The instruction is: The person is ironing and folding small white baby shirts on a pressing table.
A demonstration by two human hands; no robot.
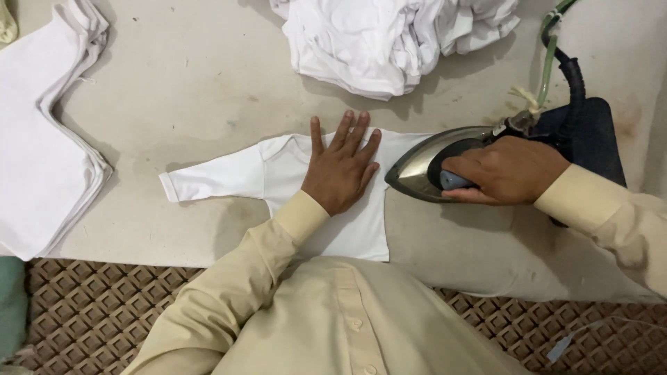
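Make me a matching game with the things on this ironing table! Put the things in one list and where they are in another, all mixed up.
Things:
1. small white shirt
2. iron
3. crumpled pile of white clothes
4. flat stack of white clothes

Places:
A. at the left edge of the table
B. gripped in the right hand
C. spread flat under the left hand
D. at the top, on the far side of the table

Pairs: 1-C, 2-B, 3-D, 4-A
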